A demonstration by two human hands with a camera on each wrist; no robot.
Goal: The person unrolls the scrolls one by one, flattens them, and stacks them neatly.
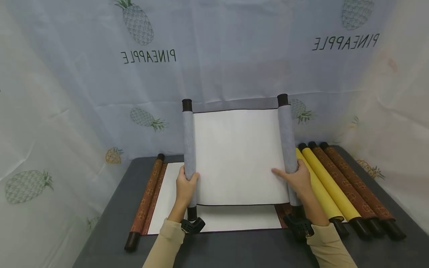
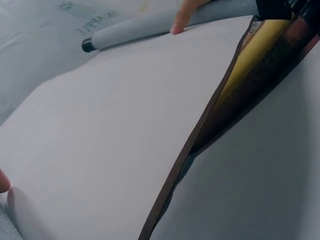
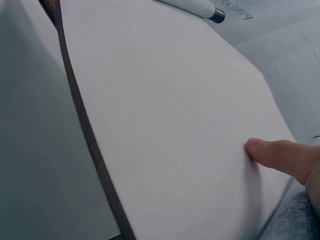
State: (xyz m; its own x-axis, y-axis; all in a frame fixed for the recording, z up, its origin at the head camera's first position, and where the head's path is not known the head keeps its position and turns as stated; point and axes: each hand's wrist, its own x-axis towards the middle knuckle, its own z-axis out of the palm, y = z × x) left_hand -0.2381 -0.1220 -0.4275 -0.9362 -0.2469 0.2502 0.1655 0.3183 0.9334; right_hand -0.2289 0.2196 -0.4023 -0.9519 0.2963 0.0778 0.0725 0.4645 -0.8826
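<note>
I see the open scroll held upright above the dark bench, its white face toward the camera. My left hand is curled around the left grey roller near its lower end. My right hand grips the right grey roller, thumb pressed on the white sheet. Beneath the scroll, a second unrolled scroll lies flat. Right of the scroll, four rolled scrolls, yellow and brown, lie side by side.
</note>
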